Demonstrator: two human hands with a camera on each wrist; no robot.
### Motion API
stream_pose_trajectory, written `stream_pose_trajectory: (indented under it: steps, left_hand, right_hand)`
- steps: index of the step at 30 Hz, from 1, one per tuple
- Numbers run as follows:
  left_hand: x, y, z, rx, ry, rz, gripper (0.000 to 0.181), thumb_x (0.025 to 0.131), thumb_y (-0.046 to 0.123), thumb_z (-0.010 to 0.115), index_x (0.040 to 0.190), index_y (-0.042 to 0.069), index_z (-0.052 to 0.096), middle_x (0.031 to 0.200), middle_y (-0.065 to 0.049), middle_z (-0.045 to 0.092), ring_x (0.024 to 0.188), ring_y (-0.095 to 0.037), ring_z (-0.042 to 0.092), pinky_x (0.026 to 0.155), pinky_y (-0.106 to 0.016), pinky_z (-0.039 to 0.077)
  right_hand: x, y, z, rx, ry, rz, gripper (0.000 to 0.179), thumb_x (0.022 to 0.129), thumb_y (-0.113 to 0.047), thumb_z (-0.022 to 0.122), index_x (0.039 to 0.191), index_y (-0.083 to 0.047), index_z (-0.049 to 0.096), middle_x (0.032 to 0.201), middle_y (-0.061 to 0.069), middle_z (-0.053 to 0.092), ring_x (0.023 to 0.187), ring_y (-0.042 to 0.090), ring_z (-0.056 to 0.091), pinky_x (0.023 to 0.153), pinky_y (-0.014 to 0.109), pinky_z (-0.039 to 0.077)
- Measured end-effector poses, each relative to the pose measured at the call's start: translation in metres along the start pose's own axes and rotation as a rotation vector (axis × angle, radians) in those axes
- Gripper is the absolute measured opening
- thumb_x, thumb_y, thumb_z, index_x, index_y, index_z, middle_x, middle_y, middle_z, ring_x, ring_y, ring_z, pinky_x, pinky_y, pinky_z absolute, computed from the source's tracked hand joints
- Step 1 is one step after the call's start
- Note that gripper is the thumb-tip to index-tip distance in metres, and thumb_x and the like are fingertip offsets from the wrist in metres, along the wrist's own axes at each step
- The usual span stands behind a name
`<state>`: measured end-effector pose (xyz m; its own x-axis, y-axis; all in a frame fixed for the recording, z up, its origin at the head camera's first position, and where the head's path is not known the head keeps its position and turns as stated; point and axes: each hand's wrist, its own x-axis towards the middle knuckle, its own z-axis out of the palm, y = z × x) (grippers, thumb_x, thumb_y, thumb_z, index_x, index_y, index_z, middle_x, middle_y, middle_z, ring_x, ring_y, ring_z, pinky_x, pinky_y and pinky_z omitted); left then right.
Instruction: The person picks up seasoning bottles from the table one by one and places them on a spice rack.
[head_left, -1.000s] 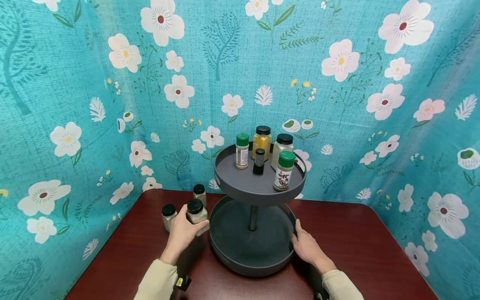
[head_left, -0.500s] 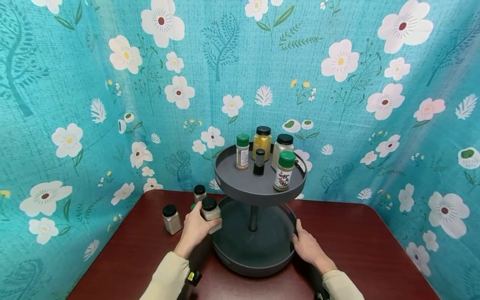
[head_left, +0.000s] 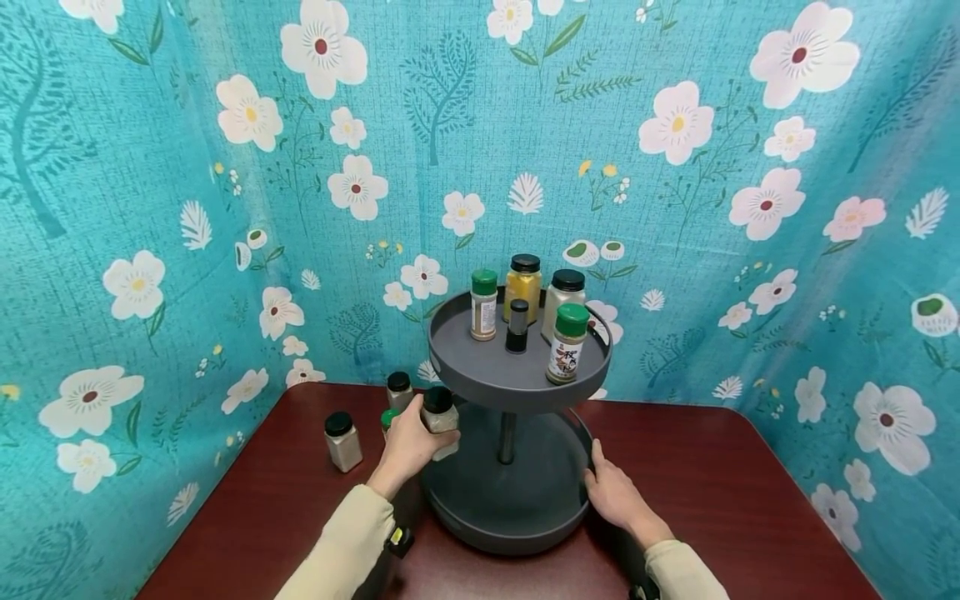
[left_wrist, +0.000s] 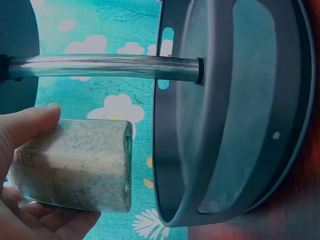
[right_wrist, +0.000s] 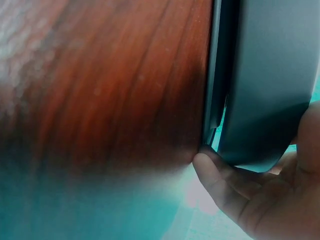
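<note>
Black-lidded jar hangs by lower tray's L edge, not touching; L hand closed round it, held low, prob. to clear upper tray. R hand grips lower tray's wall, prob. to steady it.

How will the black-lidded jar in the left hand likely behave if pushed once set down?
The jar looks rigid, so it probably won't give under the hands. Its smooth, shiny clear wall may be somewhat slippery. Its flat sides suggest it would likelier slide or tip than roll.
</note>
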<state>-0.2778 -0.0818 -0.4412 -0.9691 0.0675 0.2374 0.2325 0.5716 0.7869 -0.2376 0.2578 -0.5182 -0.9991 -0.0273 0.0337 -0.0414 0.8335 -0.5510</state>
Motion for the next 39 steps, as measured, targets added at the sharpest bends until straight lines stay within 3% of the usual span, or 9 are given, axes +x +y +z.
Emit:
stream_pose_trajectory:
  steps: [9, 17, 21, 28, 34, 39]
  left_hand:
    - [0.011, 0.005, 0.006, 0.028, -0.024, 0.024, 0.073, 0.073, 0.038, 0.081, 0.131, 0.007, 0.048, 0.115, -0.012, 0.062, 0.094, -0.026, 0.063, 0.074, -0.042, 0.052]
    - [0.016, 0.003, 0.012, 0.036, -0.045, 0.074, 0.061, 0.076, 0.033, 0.079, 0.123, 0.007, 0.051, 0.102, -0.010, 0.065, 0.075, -0.020, 0.064, 0.061, -0.035, 0.051]
    - [0.020, 0.002, 0.017, 0.068, -0.057, 0.078, 0.063, 0.077, 0.031, 0.079, 0.126, 0.005, 0.050, 0.100, -0.012, 0.065, 0.075, -0.021, 0.064, 0.062, -0.037, 0.051]
    - [0.029, 0.002, 0.023, 0.090, -0.086, 0.031, 0.066, 0.077, 0.033, 0.078, 0.128, 0.005, 0.048, 0.106, -0.013, 0.065, 0.088, -0.028, 0.064, 0.075, -0.048, 0.050]
    - [0.034, 0.005, 0.027, 0.083, -0.099, 0.009, 0.064, 0.077, 0.032, 0.078, 0.126, 0.003, 0.048, 0.099, -0.011, 0.065, 0.081, -0.025, 0.063, 0.073, -0.047, 0.050]
    - [0.038, 0.006, 0.032, 0.068, -0.116, 0.002, 0.071, 0.077, 0.030, 0.078, 0.134, 0.005, 0.043, 0.102, -0.012, 0.064, 0.080, -0.025, 0.063, 0.069, -0.044, 0.051]
  right_hand:
    - [-0.001, 0.000, -0.001, 0.005, 0.008, -0.003, 0.064, 0.097, -0.014, 0.043, 0.146, 0.012, 0.011, 0.140, 0.033, 0.036, 0.126, 0.043, 0.039, 0.100, 0.057, 0.032]
    - [0.001, 0.001, 0.001, 0.004, 0.008, -0.004, 0.064, 0.097, -0.015, 0.044, 0.146, 0.011, 0.013, 0.139, 0.032, 0.038, 0.125, 0.043, 0.041, 0.098, 0.056, 0.034]
    - [0.001, 0.002, 0.003, 0.002, 0.011, -0.006, 0.064, 0.097, -0.015, 0.045, 0.146, 0.011, 0.013, 0.139, 0.032, 0.039, 0.125, 0.042, 0.041, 0.099, 0.056, 0.034]
    - [0.001, 0.002, 0.004, 0.000, 0.026, -0.011, 0.063, 0.096, -0.015, 0.045, 0.145, 0.012, 0.015, 0.138, 0.033, 0.039, 0.125, 0.043, 0.042, 0.099, 0.056, 0.034]
    - [0.000, 0.002, 0.004, -0.002, 0.026, -0.009, 0.063, 0.096, -0.014, 0.045, 0.145, 0.012, 0.015, 0.139, 0.032, 0.038, 0.125, 0.043, 0.041, 0.099, 0.056, 0.034]
    - [-0.001, 0.001, 0.003, -0.006, 0.021, -0.012, 0.063, 0.097, -0.014, 0.045, 0.145, 0.013, 0.014, 0.139, 0.033, 0.038, 0.125, 0.043, 0.041, 0.099, 0.056, 0.033]
